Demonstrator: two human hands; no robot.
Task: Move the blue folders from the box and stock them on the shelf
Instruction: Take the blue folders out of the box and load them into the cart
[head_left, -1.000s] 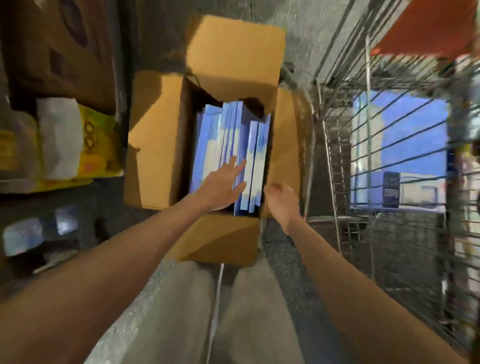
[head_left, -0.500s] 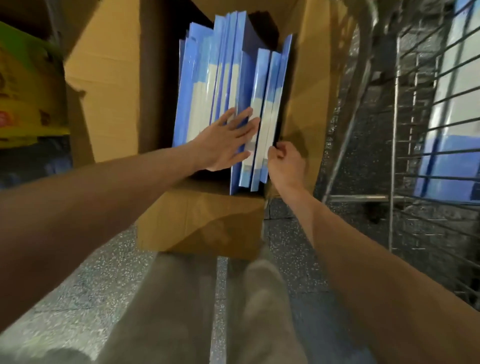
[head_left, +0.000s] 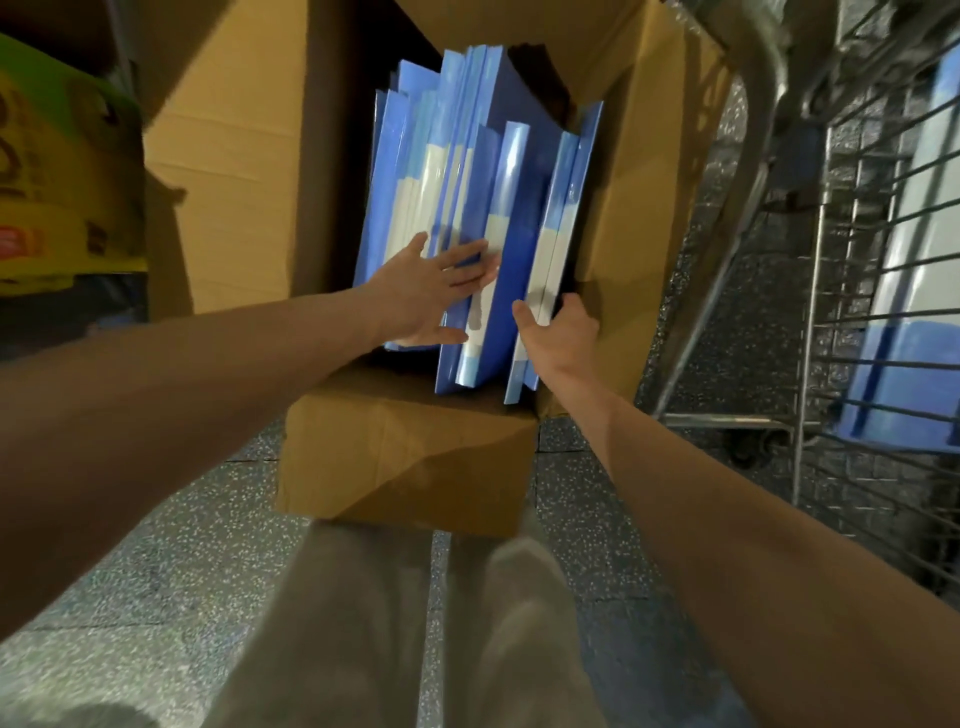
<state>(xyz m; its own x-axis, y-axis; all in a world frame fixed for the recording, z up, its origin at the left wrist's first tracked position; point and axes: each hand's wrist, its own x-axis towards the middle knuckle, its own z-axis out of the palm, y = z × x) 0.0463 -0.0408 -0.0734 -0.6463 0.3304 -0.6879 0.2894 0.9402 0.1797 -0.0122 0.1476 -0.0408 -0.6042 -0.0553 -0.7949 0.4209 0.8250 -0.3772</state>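
Since half a second ago the right hand has closed round the two rightmost of the blue folders. Its thumb now hooks over their near edge and the rest of the hand curls behind them, by the right wall of the box. The left hand stays flat, its fingers straight and released, pressing on the left bundle. The folders stand on edge inside the open box on the floor. The wire shelf stands to the right.

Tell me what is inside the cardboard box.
Inside the box, blue folders stand on edge; left hand rests flat on them, right hand grips the rightmost ones. Box bottom is hidden.
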